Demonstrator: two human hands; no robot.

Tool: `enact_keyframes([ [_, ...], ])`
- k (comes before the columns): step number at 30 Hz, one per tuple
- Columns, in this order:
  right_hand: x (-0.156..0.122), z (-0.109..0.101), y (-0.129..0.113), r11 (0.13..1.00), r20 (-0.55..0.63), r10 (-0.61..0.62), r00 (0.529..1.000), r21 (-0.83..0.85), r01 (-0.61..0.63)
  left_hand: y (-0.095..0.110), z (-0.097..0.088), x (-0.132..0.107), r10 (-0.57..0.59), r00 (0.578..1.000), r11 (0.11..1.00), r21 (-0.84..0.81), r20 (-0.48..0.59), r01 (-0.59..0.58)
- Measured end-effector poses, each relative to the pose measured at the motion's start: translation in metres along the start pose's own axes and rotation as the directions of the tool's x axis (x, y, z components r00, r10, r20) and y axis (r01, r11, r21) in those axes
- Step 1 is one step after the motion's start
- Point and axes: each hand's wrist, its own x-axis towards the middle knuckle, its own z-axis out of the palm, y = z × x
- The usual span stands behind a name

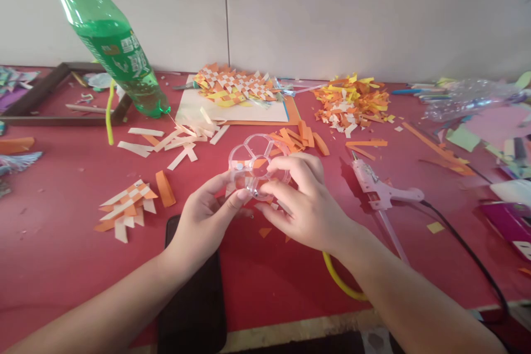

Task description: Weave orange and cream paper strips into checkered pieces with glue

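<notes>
A round, clear plastic piece with spoke-like dividers (259,142) is held up over the table between my two hands. It looks like a spool or a sectioned case; I cannot tell which. My left hand (207,207) pinches its lower left edge between thumb and fingers. My right hand (301,196) curls round its right side, fingertips on the rim and near the centre. Small shiny bits and orange and white colour show through the lower part, partly hidden by the fingers. Beneath my left forearm lies a black phone (194,298). A woven orange-and-white paper piece (128,207) lies to the left.
A green soda bottle (120,50) stands at the back left by a dark frame (62,120). Cream paper strips (185,141), orange strips (305,135) and a mixed strip pile (352,100) lie behind. A hot glue gun (377,185) with a black cord rests at right.
</notes>
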Motion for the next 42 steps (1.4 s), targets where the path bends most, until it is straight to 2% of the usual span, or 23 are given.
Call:
enact_keyframes([
  [5, -0.0006, -0.0039, 0.0044, 0.998, -0.02, -0.015, 1.0, -0.059, 0.014, 0.0001, 0.0014, 0.0006, -0.035, 0.998, 0.998, -0.052, -0.046, 0.033],
  [10, -0.0023, -0.0051, 0.0073, 0.998, -0.021, -0.058, 0.998, -0.001, 0.058, 0.0012, 0.0015, 0.0003, -0.029, 0.999, 0.998, -0.057, -0.035, 0.027],
  [15, -0.0013, -0.003, 0.0066, 0.998, -0.011, -0.048, 0.999, -0.031, 0.048, 0.0004, -0.0001, 0.0004, -0.024, 1.0, 0.997, -0.071, -0.003, 0.024],
  [20, -0.0012, -0.0034, 0.0067, 0.999, -0.044, -0.054, 0.998, -0.006, 0.053, -0.0014, -0.0003, -0.0004, -0.017, 1.0, 0.997, -0.081, -0.012, 0.016],
  [24, -0.0016, -0.0037, 0.0076, 0.998, -0.027, -0.051, 0.998, 0.043, 0.052, -0.0015, 0.0003, 0.0013, -0.019, 1.0, 0.998, -0.066, -0.019, 0.018],
  [32, -0.0013, -0.0022, 0.0098, 0.997, -0.031, -0.07, 0.997, -0.03, 0.069, -0.0007, -0.0006, 0.0021, -0.07, 0.995, 0.995, -0.074, -0.065, 0.066],
  [37, -0.0014, -0.0041, 0.0074, 0.998, -0.081, -0.061, 0.995, 0.028, 0.064, 0.0018, 0.001, 0.0016, -0.078, 0.994, 0.995, -0.067, -0.082, 0.072],
  [42, -0.0011, -0.0032, 0.0068, 0.998, -0.019, -0.05, 0.999, 0.022, 0.051, 0.0, 0.0015, 0.0012, -0.027, 0.999, 0.999, -0.037, -0.037, 0.026],
])
